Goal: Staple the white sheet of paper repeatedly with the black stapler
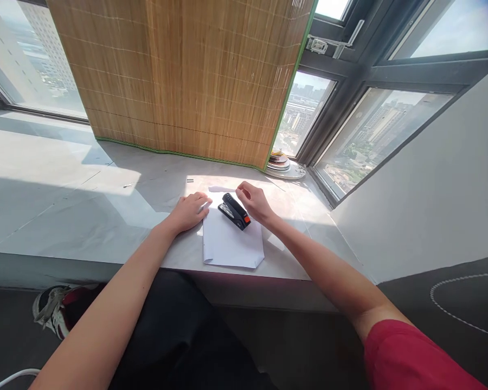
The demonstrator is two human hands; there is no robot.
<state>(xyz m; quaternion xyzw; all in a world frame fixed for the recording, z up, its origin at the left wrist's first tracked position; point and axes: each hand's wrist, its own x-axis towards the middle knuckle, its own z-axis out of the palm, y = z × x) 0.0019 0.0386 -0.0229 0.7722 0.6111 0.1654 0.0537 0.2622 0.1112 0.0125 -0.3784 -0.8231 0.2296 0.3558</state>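
Note:
A black stapler [234, 211] with an orange end lies at a slant on white paper [233, 246] on the sill. The paper's near corners are bent or folded. My left hand [190, 212] rests at the paper's upper left edge, fingers spread on it, holding nothing that I can see. My right hand [252, 199] is just right of the stapler at the paper's far side, with its fingers curled together. A narrow white strip [222, 189] runs along the paper's far edge towards those fingertips; whether they grip it is too small to tell.
The pale marble windowsill [65, 206] stretches left. A bamboo blind [179, 81] hangs behind the paper. Stacked round plates or discs [287, 168] sit in the window corner at right. Small staples [190, 180] lie beyond my left hand. A white wall [427, 179] rises at right.

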